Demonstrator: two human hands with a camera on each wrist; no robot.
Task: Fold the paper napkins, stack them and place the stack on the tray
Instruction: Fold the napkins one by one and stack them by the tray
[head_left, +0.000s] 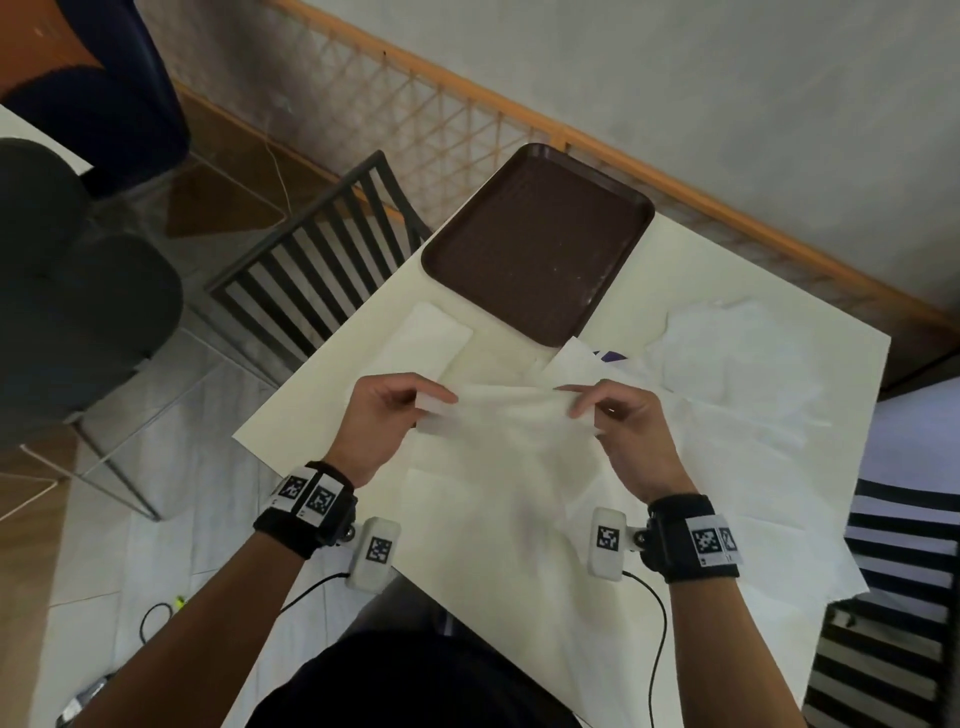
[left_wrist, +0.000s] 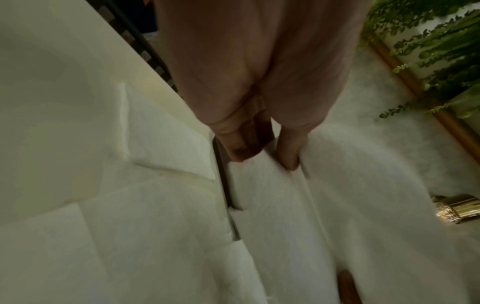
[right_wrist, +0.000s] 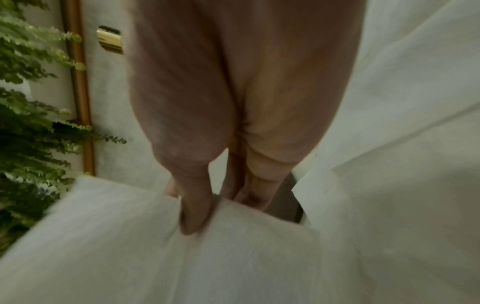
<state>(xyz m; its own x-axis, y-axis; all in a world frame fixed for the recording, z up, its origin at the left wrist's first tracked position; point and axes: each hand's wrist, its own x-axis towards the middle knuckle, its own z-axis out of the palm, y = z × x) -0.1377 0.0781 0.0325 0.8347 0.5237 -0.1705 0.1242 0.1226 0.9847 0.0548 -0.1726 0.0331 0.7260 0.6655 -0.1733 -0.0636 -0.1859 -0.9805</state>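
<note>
**A:** What is shown at the centre of the head view?

**B:** A large, thin white paper napkin (head_left: 509, 447) is held lifted by its far edge above the pale cream square table (head_left: 322, 384). The edge is pinched at one corner by the left hand (head_left: 387, 415) and at the other by the right hand (head_left: 618, 421), thumb against fingers in each case, as is confirmed in both wrist views. The hands are kept apart, with the sheet stretched between them and its near part draped toward the body.

**A:** Where are the remaining items placed?

**B:** A folded white napkin rectangle (head_left: 426, 343) is laid flat just beside the near-left edge of the dark brown rectangular plastic tray (head_left: 540, 244), on which nothing is seen. Further unfolded white napkins (head_left: 727, 353) are spread loosely to the right, some overhanging the table edge.

**A:** What failures are to be expected from here?

**B:** Three are judged likely. The thin paper may be torn if the two pinches are pulled apart too firmly. A skewed crease may be produced if the held corners are not brought down evenly onto the near edge, and an uneven stack would follow. The loose sheets beneath and to the right may be dragged or swept off the table by the draped napkin, since they are overlapped by it.
</note>
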